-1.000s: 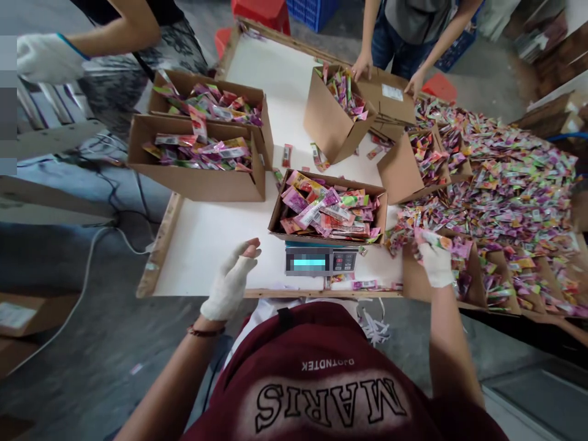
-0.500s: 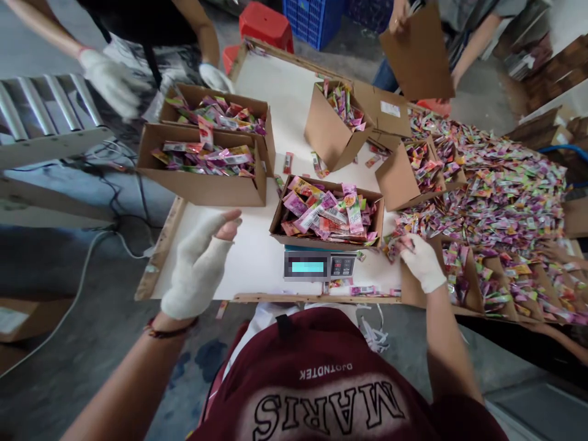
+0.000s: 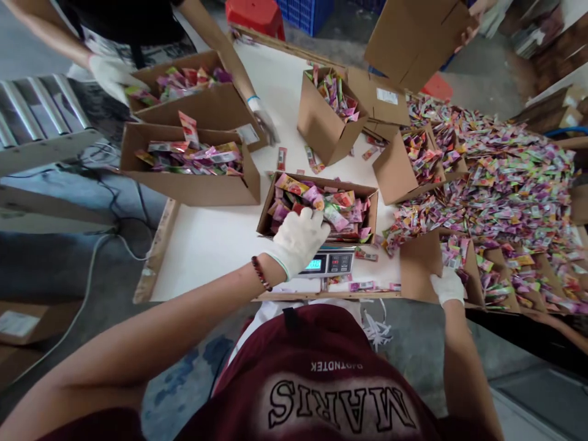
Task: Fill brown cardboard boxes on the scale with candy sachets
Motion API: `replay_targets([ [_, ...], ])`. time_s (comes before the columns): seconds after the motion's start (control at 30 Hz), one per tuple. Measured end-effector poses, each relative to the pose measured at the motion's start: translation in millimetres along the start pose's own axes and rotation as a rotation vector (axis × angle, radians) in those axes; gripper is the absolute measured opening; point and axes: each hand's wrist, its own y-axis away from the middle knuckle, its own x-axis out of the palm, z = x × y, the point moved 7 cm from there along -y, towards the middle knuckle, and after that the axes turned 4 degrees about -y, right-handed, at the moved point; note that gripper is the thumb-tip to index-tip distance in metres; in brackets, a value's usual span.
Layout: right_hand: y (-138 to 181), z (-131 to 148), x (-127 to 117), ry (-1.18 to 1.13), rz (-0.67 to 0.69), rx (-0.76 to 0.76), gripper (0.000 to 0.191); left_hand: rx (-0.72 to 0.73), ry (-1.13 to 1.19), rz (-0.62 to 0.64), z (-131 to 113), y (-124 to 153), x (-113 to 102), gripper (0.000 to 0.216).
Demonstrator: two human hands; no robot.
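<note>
My left hand, in a white glove with bare fingertips, lies over the front of an open cardboard box filled with small pink, purple and yellow sachets. Its fingers are spread and bent down onto the sachets, tips partly hidden. Under the box is a digital scale with a lit display, partly covered by my left wrist. On the right, my gloved right hand is closed on the near edge of another sachet-filled cardboard box, whose tall flap stands up.
Several more filled boxes stand at left and at the back. A large heap of sachets covers the table's right side. Loose sachets lie near the front edge. Across the table, a co-worker's gloved hand touches a tilted box.
My left hand has swung right onto the box on the scale. My right hand has let go of a sachet and moved right to a box. The co-worker's far-left box has been tilted.
</note>
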Motion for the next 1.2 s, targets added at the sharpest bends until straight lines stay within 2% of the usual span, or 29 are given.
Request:
replay_targets([
  [0.07, 5.3, -0.2, -10.5, -0.006, 0.001, -0.017, 0.036, 0.031, -0.045, 0.008, -1.7, 3.0, 5.3, 0.027],
  [0.17, 22.7, -4.0, -43.2, -0.052, -0.062, -0.08, 0.038, 0.077, -0.004, 0.017, 6.0, 18.5, 9.4, 0.027],
  [0.23, 39.8, 4.7, -70.8, -0.107, -0.125, -0.228, 0.039, 0.095, 0.05, 0.01, 16.9, 34.5, 11.1, 0.028],
  [0.3, 59.7, 28.9, -96.8, -0.119, -0.177, -0.428, 0.037, 0.115, 0.113, -0.007, 31.0, 54.2, 13.3, 0.031],
  [0.37, 78.1, 67.1, -116.9, -0.067, -0.22, -0.6, 0.036, 0.105, 0.157, -0.043, 50.3, 77.5, 16.4, 0.034],
  [0.43, 91.5, 115.5, -131.6, -0.014, -0.283, -0.721, 0.036, 0.036, 0.184, -0.104, 76.2, 104.2, 19.5, 0.032],
  [0.5, 99.3, 169.9, -139.3, -0.014, -0.334, -0.826, 0.036, -0.092, 0.202, -0.204, 107.1, 134.9, 20.9, 0.025],
  [0.57, 102.7, 225.4, -137.2, -0.04, -0.328, -0.939, 0.029, -0.24, 0.194, -0.307, 137.6, 167.7, 21.8, 0.02],
  [0.63, 102.5, 277.3, -124.0, -0.035, -0.229, -1.051, 0.02, -0.376, 0.159, -0.372, 163.3, 196.7, 24.4, 0.022],
  [0.7, 100.9, 319.4, -105.5, -0.005, -0.077, -1.131, 0.017, -0.469, 0.126, -0.379, 182.9, 214.7, 31.1, 0.024],
  [0.8, 99.6, 354.4, -90.5, -0.009, 0.057, -1.175, 0.019, -0.52, 0.16, -0.345, 204.4, 215.6, 49.6, 0.019],
  [0.9, 104.7, 353.4, -101.5, -0.17, 0.048, -1.236, 0.016, -0.526, 0.246, -0.347, 221.4, 197.0, 71.3, 0.012],
  [0.97, 105.7, 332.5, -120.8, -0.397, -0.03, -1.259, 0.013, -0.533, 0.269, -0.356, 231.0, 182.0, 83.0, 0.012],
  [1.0, 101.3, 316.2, -130.7, -0.517, -0.099, -1.224, 0.014, -0.533, 0.272, -0.355, 235.2, 174.1, 87.2, 0.013],
  [1.07, 80.5, 276.9, -140.9, -0.695, -0.247, -1.037, 0.02, -0.524, 0.272, -0.351, 242.9, 157.1, 91.1, 0.015],
  [1.1, 65.7, 257.6, -138.5, -0.743, -0.292, -0.913, 0.024, -0.517, 0.267, -0.346, 246.4, 147.5, 91.0, 0.015],
  [1.13, 49.0, 241.2, -130.2, -0.772, -0.295, -0.791, 0.027, -0.506, 0.26, -0.334, 249.6, 136.8, 89.9, 0.016],
  [1.2, 14.8, 221.2, -100.8, -0.789, -0.21, -0.598, 0.034, -0.493, 0.23, -0.306, 255.0, 113.4, 85.5, 0.016],
])
